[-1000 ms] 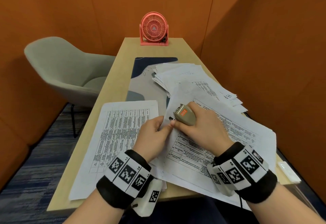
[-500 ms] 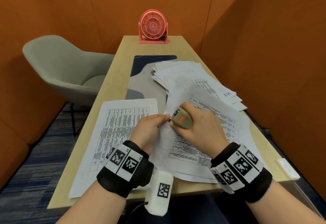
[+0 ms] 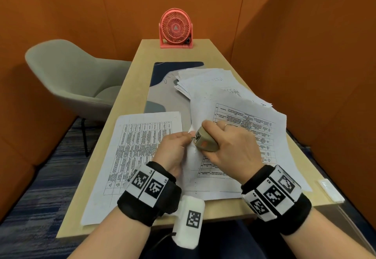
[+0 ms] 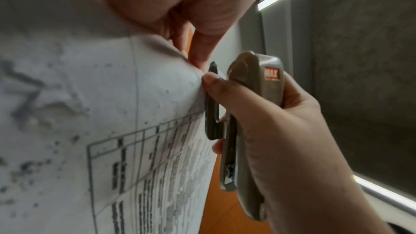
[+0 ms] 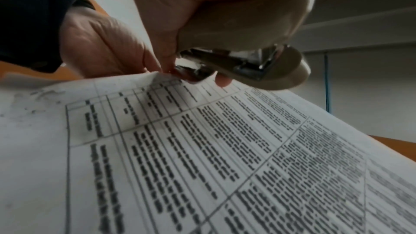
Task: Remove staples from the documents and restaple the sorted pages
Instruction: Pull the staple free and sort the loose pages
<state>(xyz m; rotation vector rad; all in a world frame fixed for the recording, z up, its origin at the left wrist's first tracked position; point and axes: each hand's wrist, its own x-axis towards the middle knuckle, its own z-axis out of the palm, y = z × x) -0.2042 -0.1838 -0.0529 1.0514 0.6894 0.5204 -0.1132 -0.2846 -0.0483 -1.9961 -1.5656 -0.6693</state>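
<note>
My right hand (image 3: pixel 227 144) grips a small beige stapler (image 3: pixel 205 143) with an orange label, its metal nose against the top corner of a printed document (image 3: pixel 252 136). My left hand (image 3: pixel 177 146) pinches that same corner of the document (image 4: pixel 112 131) between thumb and fingers. In the left wrist view the stapler (image 4: pixel 254 113) stands upright beside the paper's edge, its dark metal tip at the corner. In the right wrist view the stapler (image 5: pixel 247 42) hangs just above the document (image 5: pixel 202 149), whose page shows a table of text.
A second printed sheet (image 3: pixel 134 157) lies flat at my left on the wooden table (image 3: pixel 130 71). A loose pile of papers (image 3: pixel 205 81) sits further back on a dark desk mat (image 3: pixel 160 81). A pink fan (image 3: pixel 176 28) stands at the far end; a grey chair (image 3: pixel 69 79) is to the left.
Both hands have lifted the document's corner slightly and turned the stapler, so its orange label now faces me more. The left hand's pinch has shifted along the corner.
</note>
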